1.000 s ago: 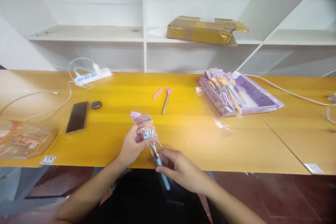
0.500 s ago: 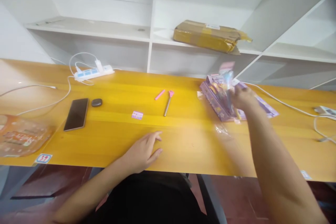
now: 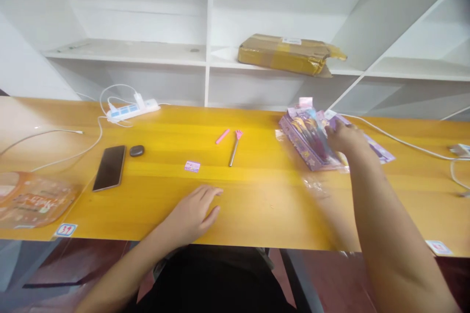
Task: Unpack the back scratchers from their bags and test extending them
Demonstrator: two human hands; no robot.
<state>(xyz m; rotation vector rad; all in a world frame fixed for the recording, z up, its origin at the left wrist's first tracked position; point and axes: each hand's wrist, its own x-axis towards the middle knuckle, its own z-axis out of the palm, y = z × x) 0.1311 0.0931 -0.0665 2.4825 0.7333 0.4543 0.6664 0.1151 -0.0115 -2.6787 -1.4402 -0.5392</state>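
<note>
The counter point(image 3: 257, 210) carries a purple box point(image 3: 299, 145). Over it is the right hand point(image 3: 345, 138), whether gripping I cannot tell; the left hand point(image 3: 194, 212), thumb and fingers apart, is near the front edge. Packets point(image 3: 310, 129) lie in the box.

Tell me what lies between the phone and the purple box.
In the head view, from the phone to the purple box: a small dark case, a purple-and-white card, a pink stick and a metal rod with a pink hand-shaped tip.
</note>
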